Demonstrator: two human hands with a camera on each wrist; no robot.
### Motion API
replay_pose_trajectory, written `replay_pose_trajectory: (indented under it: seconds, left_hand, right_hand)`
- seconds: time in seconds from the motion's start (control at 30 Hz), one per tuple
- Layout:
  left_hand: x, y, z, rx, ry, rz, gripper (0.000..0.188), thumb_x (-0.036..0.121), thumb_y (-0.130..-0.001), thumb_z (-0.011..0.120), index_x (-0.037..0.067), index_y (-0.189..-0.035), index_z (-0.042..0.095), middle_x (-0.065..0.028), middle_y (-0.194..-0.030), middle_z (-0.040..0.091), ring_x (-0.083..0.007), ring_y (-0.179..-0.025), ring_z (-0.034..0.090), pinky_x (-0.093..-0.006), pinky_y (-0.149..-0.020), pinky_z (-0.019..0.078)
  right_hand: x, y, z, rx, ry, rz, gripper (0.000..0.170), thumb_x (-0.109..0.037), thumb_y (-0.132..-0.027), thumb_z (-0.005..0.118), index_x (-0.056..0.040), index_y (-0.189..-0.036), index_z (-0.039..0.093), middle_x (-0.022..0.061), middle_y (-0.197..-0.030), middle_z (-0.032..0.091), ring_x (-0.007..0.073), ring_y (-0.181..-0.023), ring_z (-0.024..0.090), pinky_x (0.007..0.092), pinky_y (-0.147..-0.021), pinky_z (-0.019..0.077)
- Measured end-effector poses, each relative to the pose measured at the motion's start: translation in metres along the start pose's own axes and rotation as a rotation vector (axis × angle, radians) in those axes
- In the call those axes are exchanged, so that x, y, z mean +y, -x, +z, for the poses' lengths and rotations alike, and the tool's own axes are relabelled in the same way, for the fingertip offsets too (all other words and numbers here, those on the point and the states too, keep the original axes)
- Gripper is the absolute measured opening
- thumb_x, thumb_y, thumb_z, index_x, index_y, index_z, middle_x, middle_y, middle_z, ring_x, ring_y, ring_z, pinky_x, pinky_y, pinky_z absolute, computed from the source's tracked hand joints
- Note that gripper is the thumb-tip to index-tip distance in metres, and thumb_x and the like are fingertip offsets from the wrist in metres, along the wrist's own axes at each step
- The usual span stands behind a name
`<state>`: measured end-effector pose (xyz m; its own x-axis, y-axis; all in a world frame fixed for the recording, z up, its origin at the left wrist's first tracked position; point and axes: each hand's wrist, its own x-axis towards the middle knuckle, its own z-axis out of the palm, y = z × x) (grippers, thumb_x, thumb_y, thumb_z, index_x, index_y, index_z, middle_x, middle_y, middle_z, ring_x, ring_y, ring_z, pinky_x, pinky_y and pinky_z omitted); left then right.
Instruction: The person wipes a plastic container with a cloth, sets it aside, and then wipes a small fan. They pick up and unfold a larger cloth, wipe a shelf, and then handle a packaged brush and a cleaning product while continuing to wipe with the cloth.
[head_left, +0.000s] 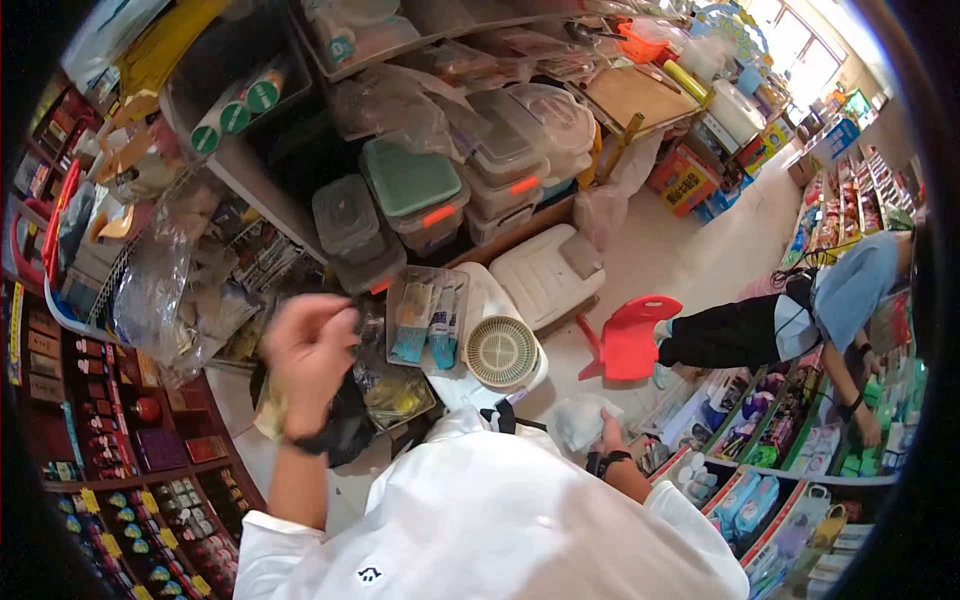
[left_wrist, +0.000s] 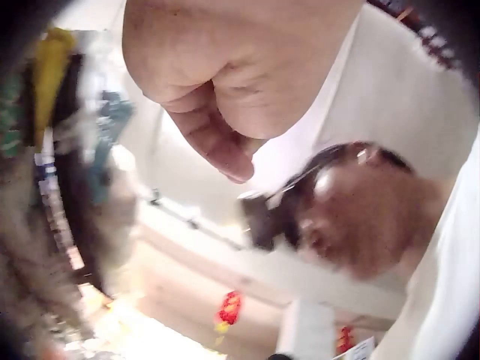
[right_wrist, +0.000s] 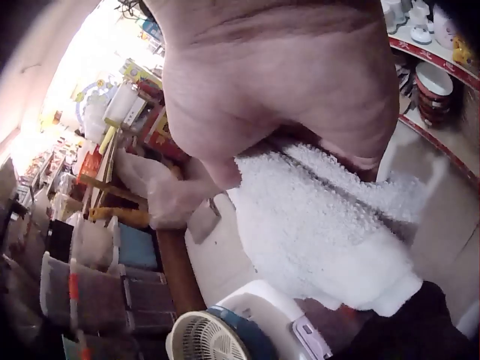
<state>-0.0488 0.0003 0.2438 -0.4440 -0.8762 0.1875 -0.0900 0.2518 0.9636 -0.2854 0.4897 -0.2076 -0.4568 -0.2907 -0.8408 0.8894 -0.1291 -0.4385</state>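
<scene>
My right hand grips a white towel with a fluffy looped surface. The towel hangs down from the fingers, beside the red chair in the head view. Raised at left, my left hand has its fingers loosely curled with nothing between them; the left wrist view shows it from below. Nearest to it is a clear plastic box with blue-and-white packets inside. Next to the box, a round beige basket sits on a white surface in front of me.
Lidded storage boxes are stacked ahead under a shelf. A red chair stands at right, by a person in a blue top reaching to the goods. Stocked shelves line both sides. A white lidded bin lies beyond the basket.
</scene>
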Motion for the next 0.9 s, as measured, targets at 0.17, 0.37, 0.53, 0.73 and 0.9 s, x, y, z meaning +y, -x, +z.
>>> replay_pose_trajectory:
  seconds: [0.17, 0.37, 0.53, 0.73, 0.9]
  left_hand:
    - [-0.315, 0.036, 0.074, -0.446, -0.719, 0.037, 0.024, 0.011, -0.084, 0.07, 0.006, -0.107, 0.07, -0.0163, -0.101, 0.068, -0.0386, -0.091, 0.063, -0.0459, -0.082, 0.0521]
    - [-0.416, 0.082, 0.11, -0.461, -0.97, 0.031, 0.032, 0.005, -0.079, 0.067, 0.005, -0.111, 0.068, -0.023, -0.128, 0.055, -0.0431, -0.119, 0.049, -0.0509, -0.101, 0.0434]
    - [-0.443, 0.049, 0.131, -0.458, -1.074, -0.079, 0.051, 0.013, -0.081, 0.071, -0.003, -0.127, 0.056, -0.0238, -0.135, 0.049, -0.0436, -0.124, 0.045, -0.0512, -0.104, 0.0427]
    - [-0.46, 0.026, 0.132, -0.758, -1.512, -0.289, 0.057, 0.024, -0.088, 0.072, -0.007, -0.132, 0.054, -0.0212, -0.134, 0.051, -0.0402, -0.126, 0.046, -0.0465, -0.108, 0.043]
    - [-0.49, 0.018, 0.103, -0.795, -1.345, -0.154, 0.04, 0.017, -0.087, 0.07, -0.008, -0.117, 0.062, -0.0214, -0.123, 0.055, -0.0374, -0.12, 0.051, -0.0463, -0.103, 0.0456]
  right_hand:
    - [-0.019, 0.036, 0.017, 0.062, -0.033, -0.05, 0.055, -0.041, -0.105, 0.049, -0.0007, -0.142, 0.051, 0.0159, -0.136, 0.063, 0.0351, -0.122, 0.062, 0.0501, -0.108, 0.0464]
    - [-0.025, 0.087, -0.04, -0.016, -0.051, 0.013, 0.055, -0.041, -0.106, 0.049, -0.0062, -0.149, 0.046, 0.0129, -0.146, 0.056, 0.0314, -0.133, 0.055, 0.0492, -0.115, 0.0412]
    - [-0.008, 0.138, -0.073, 0.138, -0.092, -0.088, 0.056, -0.041, -0.106, 0.051, -0.0047, -0.148, 0.046, 0.0146, -0.146, 0.056, 0.0322, -0.133, 0.054, 0.0487, -0.117, 0.0392]
    - [0.014, 0.153, -0.077, 0.299, -0.187, 0.001, 0.06, -0.044, -0.104, 0.056, -0.0051, -0.148, 0.047, 0.0143, -0.144, 0.058, 0.0316, -0.129, 0.057, 0.0477, -0.111, 0.0446]
    - [0.024, 0.138, -0.072, 0.154, -0.144, -0.003, 0.062, -0.046, -0.102, 0.056, -0.0053, -0.148, 0.047, 0.0147, -0.145, 0.057, 0.0328, -0.131, 0.056, 0.0483, -0.114, 0.0421]
